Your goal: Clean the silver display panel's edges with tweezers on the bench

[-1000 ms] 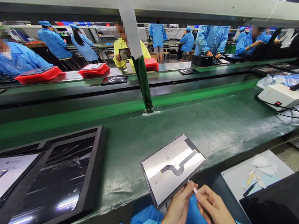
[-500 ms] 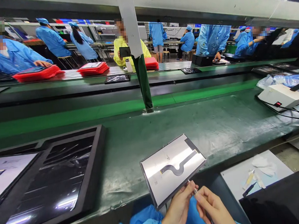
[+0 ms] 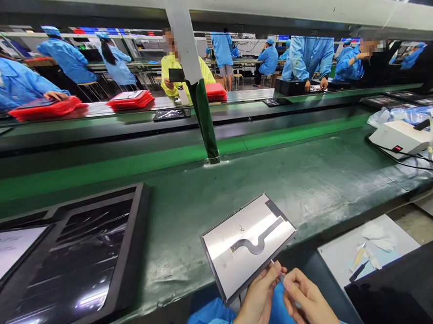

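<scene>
A silver display panel (image 3: 243,238) with a dark curved flex cable on its back leans over the near edge of the green bench. My left hand (image 3: 256,301) grips its lower right edge, fingers closed on it. My right hand (image 3: 309,303) is right beside it, fingers pinched on a thin white strip or tool (image 3: 281,275) that touches the panel's edge; I cannot make out what it is.
A black tray (image 3: 97,252) with film-covered panels lies at the left. A white box with cables (image 3: 398,136) sits at the right. A white sheet with small tools (image 3: 368,250) lies lower right. A post (image 3: 202,109) rises mid-bench. Other workers in blue coats stand behind red tray stacks (image 3: 130,100).
My hands and the panel have stayed almost still. My right fingers have closed in a little on the panel's edge. The view has shifted slightly to the right.
</scene>
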The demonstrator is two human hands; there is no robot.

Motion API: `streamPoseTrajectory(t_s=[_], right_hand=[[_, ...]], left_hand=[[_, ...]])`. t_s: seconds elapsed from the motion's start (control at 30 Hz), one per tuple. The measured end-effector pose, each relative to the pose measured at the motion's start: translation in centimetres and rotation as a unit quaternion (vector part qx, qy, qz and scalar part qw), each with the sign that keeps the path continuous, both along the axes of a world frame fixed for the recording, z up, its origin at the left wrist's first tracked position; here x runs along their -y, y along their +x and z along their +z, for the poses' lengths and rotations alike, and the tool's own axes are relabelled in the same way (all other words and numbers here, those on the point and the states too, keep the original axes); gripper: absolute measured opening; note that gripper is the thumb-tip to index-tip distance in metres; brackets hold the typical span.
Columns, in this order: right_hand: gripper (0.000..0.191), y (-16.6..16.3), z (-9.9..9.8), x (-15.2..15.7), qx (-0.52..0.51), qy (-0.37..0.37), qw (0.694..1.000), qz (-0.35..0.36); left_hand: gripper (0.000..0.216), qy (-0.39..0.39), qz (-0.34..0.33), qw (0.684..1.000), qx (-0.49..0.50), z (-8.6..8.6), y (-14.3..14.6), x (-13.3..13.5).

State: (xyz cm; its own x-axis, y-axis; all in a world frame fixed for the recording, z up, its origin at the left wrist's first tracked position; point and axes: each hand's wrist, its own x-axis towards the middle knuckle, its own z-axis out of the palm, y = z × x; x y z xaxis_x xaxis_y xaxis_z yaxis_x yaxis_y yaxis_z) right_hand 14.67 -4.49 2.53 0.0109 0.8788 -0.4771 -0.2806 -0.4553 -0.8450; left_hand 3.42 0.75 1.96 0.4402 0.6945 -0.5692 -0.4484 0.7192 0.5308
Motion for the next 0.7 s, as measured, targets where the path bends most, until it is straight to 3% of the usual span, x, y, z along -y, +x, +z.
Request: streamPoseTrajectory(t_s=[0.33,0.53,0.7], right_hand=[[0.063,0.4,1.1,-0.3,-0.037,-0.056,0.998,-0.003],[0.064,0.6,0.5,-0.4,0.048,-0.009,0.999,-0.005],[0.067,1.1,0.2,-0.5,0.000,-0.050,0.999,0.002]], left_hand=[[0.053,0.005,0.015,1.000,-0.008,0.2,-0.4,0.1],[0.049,-0.007,0.025,0.999,-0.023,-0.4,0.3,0.0],[0.051,0.001,0.022,1.000,-0.022,-0.2,-0.1,0.0]])
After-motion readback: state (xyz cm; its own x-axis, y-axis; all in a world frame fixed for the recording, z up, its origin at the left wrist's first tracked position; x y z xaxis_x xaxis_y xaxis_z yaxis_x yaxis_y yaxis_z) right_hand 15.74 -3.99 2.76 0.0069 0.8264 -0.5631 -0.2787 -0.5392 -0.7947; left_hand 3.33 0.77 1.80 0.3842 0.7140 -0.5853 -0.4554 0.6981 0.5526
